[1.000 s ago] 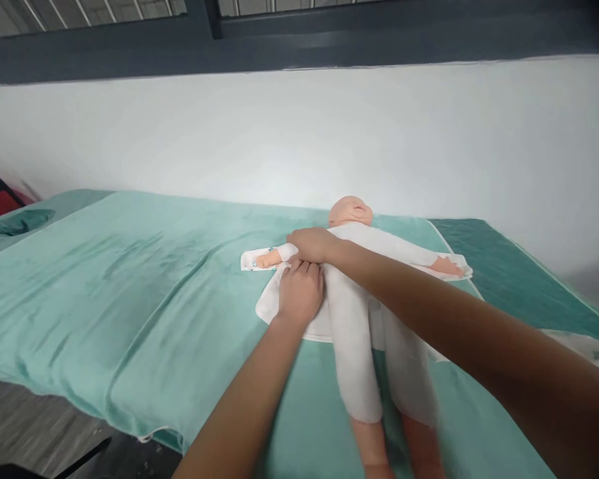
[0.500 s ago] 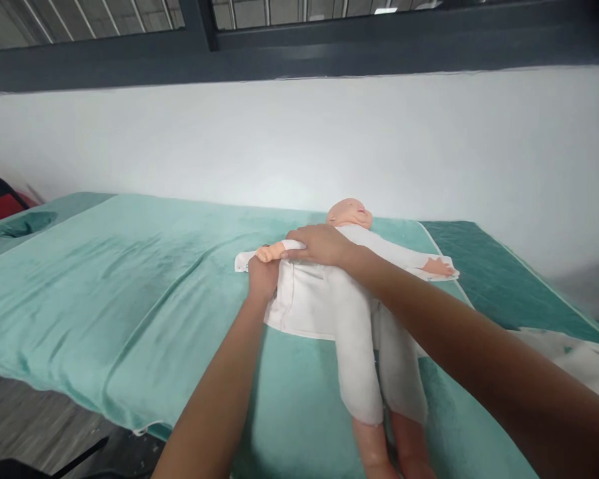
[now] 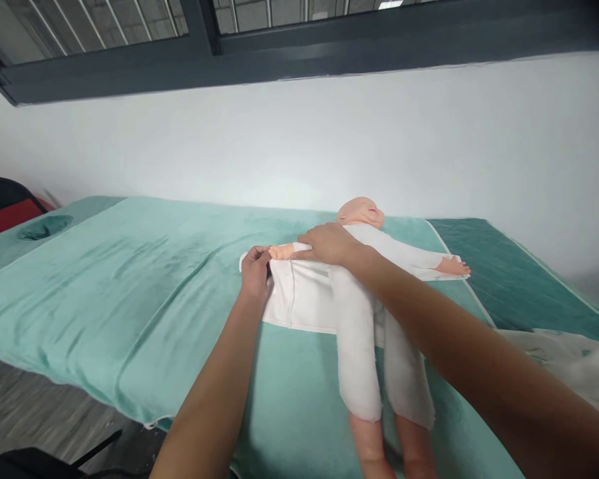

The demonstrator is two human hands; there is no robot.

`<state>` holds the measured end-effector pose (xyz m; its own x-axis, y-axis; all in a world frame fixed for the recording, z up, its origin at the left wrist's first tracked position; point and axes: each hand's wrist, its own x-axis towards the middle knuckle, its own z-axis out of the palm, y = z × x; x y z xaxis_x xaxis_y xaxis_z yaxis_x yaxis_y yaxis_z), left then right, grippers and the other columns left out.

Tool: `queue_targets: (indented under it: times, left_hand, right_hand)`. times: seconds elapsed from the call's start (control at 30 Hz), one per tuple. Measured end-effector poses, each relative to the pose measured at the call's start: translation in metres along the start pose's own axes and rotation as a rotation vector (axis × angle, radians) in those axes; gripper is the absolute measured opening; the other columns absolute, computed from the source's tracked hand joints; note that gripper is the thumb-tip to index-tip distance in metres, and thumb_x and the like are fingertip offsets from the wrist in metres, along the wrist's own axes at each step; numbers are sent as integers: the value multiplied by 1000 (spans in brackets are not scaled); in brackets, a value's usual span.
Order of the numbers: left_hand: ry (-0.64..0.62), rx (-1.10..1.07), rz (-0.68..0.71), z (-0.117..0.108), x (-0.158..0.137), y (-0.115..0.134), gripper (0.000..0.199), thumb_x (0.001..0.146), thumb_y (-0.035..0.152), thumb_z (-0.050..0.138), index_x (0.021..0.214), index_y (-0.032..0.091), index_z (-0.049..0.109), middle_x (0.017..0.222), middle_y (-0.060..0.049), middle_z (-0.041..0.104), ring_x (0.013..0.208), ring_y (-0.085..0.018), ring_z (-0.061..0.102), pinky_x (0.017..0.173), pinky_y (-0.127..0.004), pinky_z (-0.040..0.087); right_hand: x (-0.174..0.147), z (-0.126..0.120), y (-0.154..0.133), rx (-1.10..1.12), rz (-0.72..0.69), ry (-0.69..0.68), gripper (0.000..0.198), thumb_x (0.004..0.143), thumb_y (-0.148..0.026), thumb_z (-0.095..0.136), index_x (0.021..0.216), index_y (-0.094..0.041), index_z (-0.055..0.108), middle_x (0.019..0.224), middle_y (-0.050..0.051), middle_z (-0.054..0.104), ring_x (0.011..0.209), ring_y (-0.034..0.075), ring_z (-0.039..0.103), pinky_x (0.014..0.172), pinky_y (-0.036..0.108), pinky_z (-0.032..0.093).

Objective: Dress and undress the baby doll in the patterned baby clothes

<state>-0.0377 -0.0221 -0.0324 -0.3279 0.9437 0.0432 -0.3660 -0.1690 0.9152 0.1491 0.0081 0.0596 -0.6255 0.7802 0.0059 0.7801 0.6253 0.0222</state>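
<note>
A baby doll point(image 3: 355, 346) with a white cloth body and flesh-coloured head and limbs lies on its back on a bed. Beneath it a white baby shirt point(image 3: 307, 299) is spread flat, its sleeves stretched out to both sides. My left hand point(image 3: 256, 269) pinches the shirt's left-hand sleeve, right by the doll's small hand point(image 3: 282, 251). Across the doll's upper arm and chest rests my right hand point(image 3: 332, 244), its thumb under the arm and its fingers over it. The doll's other arm point(image 3: 453, 265) lies along the opposite sleeve.
A mint-green sheet point(image 3: 144, 279) covers the bed, with a face hole point(image 3: 44, 227) at the far left. Patterned white cloth point(image 3: 564, 362) lies at right. Behind are a white wall point(image 3: 299, 146) and a dark window frame point(image 3: 329, 60). A black-and-red object point(image 3: 7, 206) stands left.
My left hand has shifted from under the doll's hand to the sleeve beside it, fingers now on top. My right hand keeps its place on the arm. The view has tilted slightly.
</note>
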Motion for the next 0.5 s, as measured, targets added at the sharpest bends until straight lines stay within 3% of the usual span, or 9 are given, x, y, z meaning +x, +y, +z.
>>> queue_targets:
  times: [0.27,0.5]
  left_hand:
    - [33,140,84,-1,0,-6,21,73,33,68,71,19,52,64,4,51,58,-9,47,59,-23,40]
    - [107,678,360,5,-14,3,20,86,34,57,71,20,52,69,2,55,68,-13,50,67,-26,39]
  right_hand:
    - [1,2,4,-2,19,-10,57,90,-70,35,84,-22,66,82,7,69,73,22,60,60,31,29]
    - [0,1,0,-7,36,-45,52,89,-67,41,82,-22,66,81,8,69,74,24,61,62,32,31]
